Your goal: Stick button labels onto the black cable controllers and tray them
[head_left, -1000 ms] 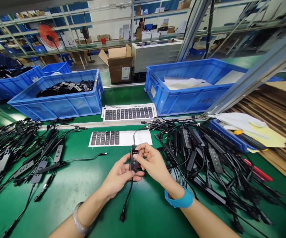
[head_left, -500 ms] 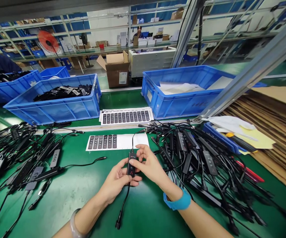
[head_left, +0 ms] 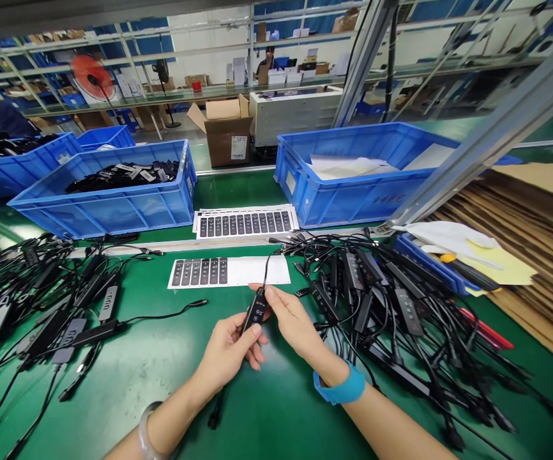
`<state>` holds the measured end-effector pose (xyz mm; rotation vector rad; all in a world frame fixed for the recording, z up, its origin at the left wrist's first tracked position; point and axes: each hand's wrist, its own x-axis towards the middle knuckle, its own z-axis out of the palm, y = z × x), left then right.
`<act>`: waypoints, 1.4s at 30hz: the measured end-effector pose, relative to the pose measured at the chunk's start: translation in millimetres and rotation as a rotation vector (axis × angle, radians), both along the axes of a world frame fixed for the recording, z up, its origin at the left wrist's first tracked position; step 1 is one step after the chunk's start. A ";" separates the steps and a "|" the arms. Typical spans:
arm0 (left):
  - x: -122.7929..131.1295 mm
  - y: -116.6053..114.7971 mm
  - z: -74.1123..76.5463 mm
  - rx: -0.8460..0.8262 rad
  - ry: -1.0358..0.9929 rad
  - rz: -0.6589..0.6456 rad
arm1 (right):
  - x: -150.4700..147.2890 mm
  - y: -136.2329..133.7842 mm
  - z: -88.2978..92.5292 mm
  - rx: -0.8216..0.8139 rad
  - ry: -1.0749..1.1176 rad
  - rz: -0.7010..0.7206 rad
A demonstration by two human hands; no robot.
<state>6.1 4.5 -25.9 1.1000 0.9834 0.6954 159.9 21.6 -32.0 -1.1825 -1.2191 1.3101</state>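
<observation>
A small black controller box point(head_left: 256, 310) with printed buttons and a cable at each end is held tilted above the green bench. My left hand point(head_left: 231, 345) is closed round its lower end, thumb on the face. My right hand point(head_left: 290, 319) pinches its upper end near the cable exit. The upper cable runs up over a white label sheet point(head_left: 257, 271), which carries several dark button labels on its left part. The lower cable hangs down to a black plug point(head_left: 214, 418). Behind lies a stack of fuller label sheets point(head_left: 245, 223).
Heaps of cabled controllers lie at the left point(head_left: 66, 319) and right point(head_left: 405, 313). A blue bin of black parts point(head_left: 108, 211) and a blue bin with papers point(head_left: 353, 198) stand behind. A slanted metal post point(head_left: 477, 140) and cardboard sheets point(head_left: 520, 255) are at the right.
The controller has tilted, its top leaning right. My right thumb has moved from its face to the upper end. The lower cable's plug has swung slightly left.
</observation>
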 end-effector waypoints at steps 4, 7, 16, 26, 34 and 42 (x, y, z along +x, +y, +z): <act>-4.7 -2.7 -2.5 0.288 0.299 0.065 | 1.3 -2.7 3.0 0.036 0.103 0.140; -7.2 -3.1 -1.5 0.394 0.394 0.076 | 1.2 -4.3 2.6 0.048 0.103 0.211; -0.5 3.6 -4.4 0.182 0.152 0.035 | -11.0 -10.9 1.1 0.205 -0.311 0.019; -49.2 49.6 -5.8 0.861 1.119 -0.031 | 92.5 20.3 51.9 0.307 -1.155 -0.591; -57.9 55.2 -18.1 0.858 1.300 0.028 | -0.5 77.0 24.1 0.437 -0.944 -0.020; -55.1 55.5 -13.3 0.827 1.310 0.009 | -49.6 95.6 4.5 0.536 -0.798 -0.011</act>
